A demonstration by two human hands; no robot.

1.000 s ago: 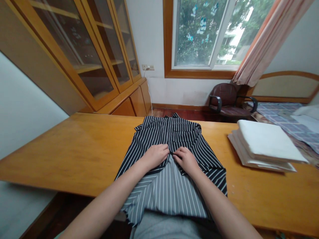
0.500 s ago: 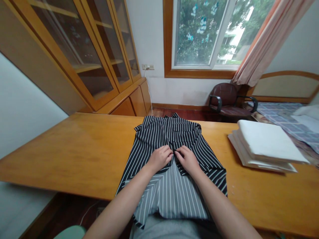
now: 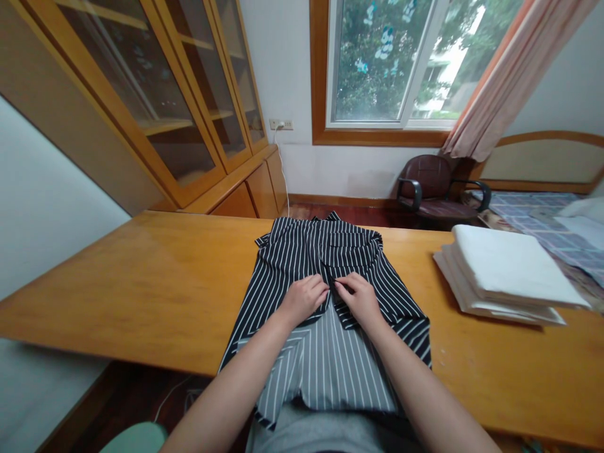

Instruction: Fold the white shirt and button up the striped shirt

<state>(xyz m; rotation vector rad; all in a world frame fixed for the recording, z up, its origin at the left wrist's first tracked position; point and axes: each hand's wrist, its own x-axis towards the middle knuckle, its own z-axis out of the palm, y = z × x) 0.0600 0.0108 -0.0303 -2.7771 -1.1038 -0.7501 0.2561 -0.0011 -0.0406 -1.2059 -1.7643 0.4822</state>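
Note:
A black shirt with white stripes [image 3: 292, 251] lies spread on the wooden table, its collar end away from me. Below my hands its front parts, and the greyer inside of the back panel shows, hanging over the near table edge. My left hand [image 3: 306, 298] pinches the left front edge of the shirt near the middle. Close beside it, my right hand [image 3: 359, 299] has its thumb and fingers closed on the right front edge. The fingertips almost meet at the opening; any button between them is too small to make out.
On the right of the wooden table [image 3: 141, 289] sits a stack of white folded sheets or boards [image 3: 514, 264]. Beyond it are an office chair [image 3: 427, 189] and a bed [image 3: 542, 214]. A glass-door cabinet [image 3: 189, 182] stands at the left. A pale green stool [image 3: 136, 438] shows below.
My right hand has shifted very slightly up and right, its fingers a little more bent. My left hand stays almost in place on the shirt. The view has tilted slightly.

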